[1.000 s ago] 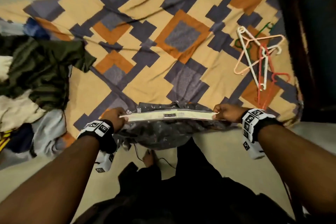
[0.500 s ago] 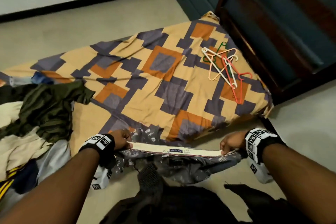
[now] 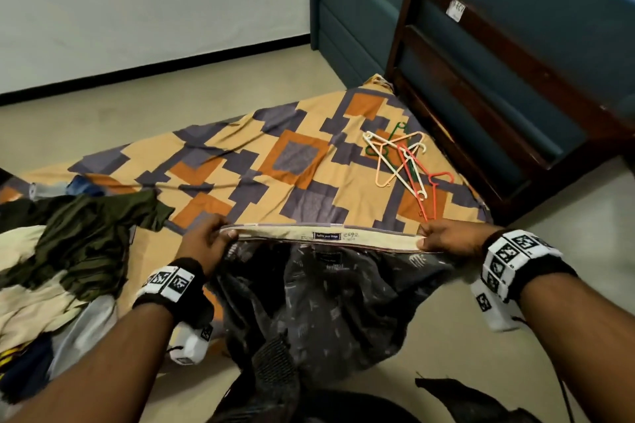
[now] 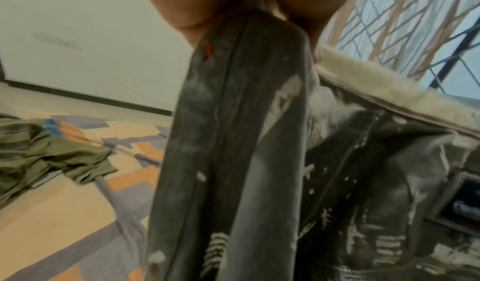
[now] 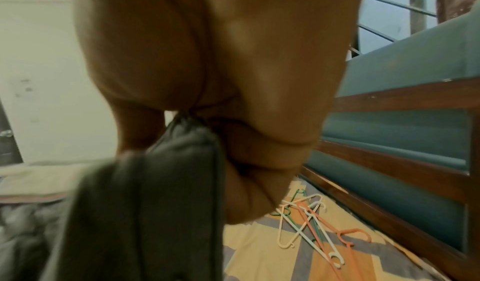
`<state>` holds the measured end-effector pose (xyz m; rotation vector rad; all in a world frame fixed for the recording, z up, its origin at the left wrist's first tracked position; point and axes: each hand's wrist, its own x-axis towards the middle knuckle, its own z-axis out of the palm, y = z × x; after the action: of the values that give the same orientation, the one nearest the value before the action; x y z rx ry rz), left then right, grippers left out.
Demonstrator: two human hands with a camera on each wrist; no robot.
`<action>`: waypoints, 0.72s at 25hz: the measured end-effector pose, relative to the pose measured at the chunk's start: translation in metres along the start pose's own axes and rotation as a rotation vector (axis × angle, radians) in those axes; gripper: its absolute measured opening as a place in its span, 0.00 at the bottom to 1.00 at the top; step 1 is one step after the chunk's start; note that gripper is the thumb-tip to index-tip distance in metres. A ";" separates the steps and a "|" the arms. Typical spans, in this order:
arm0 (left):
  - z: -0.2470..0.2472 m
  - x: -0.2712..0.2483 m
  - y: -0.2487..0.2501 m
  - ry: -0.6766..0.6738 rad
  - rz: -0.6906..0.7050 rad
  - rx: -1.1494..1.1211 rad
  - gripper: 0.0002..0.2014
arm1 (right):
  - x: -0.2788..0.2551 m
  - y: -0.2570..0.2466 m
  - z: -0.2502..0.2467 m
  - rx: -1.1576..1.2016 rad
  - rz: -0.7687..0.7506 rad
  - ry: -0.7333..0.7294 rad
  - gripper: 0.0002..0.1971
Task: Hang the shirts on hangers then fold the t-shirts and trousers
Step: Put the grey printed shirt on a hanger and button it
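Note:
Dark grey patterned trousers (image 3: 319, 295) with a cream inner waistband (image 3: 326, 238) hang stretched between my two hands above the near edge of the patterned sheet (image 3: 240, 161). My left hand (image 3: 206, 240) pinches the waistband's left end, and my right hand (image 3: 443, 239) pinches its right end. The left wrist view shows the grey fabric (image 4: 233, 162) dropping from my fingers. Dark cloth (image 5: 145, 203) sits clamped in my curled fingers in the right wrist view. Several plastic hangers (image 3: 402, 161) lie on the sheet's far right corner, also seen as hangers (image 5: 311, 224).
A heap of clothes with an olive-green garment (image 3: 79, 237) on top lies at the left of the sheet. A dark wooden frame with teal cushions (image 3: 481, 79) stands at the right. Bare floor and a white wall (image 3: 137, 10) lie beyond.
Both hands have lifted the trousers by the waistband, up off the sheet's near edge. The head view has tilted up, so the wall and the furniture now show.

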<state>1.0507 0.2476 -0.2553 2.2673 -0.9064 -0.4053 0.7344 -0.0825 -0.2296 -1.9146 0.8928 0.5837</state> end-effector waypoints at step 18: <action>-0.053 0.293 -0.059 0.001 -0.149 0.008 0.11 | 0.229 -0.182 -0.138 -0.134 -0.270 0.487 0.08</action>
<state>1.3148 0.0993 -0.2676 2.3497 -0.7418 -0.4664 1.0246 -0.2248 -0.2267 -2.3010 0.8838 0.0095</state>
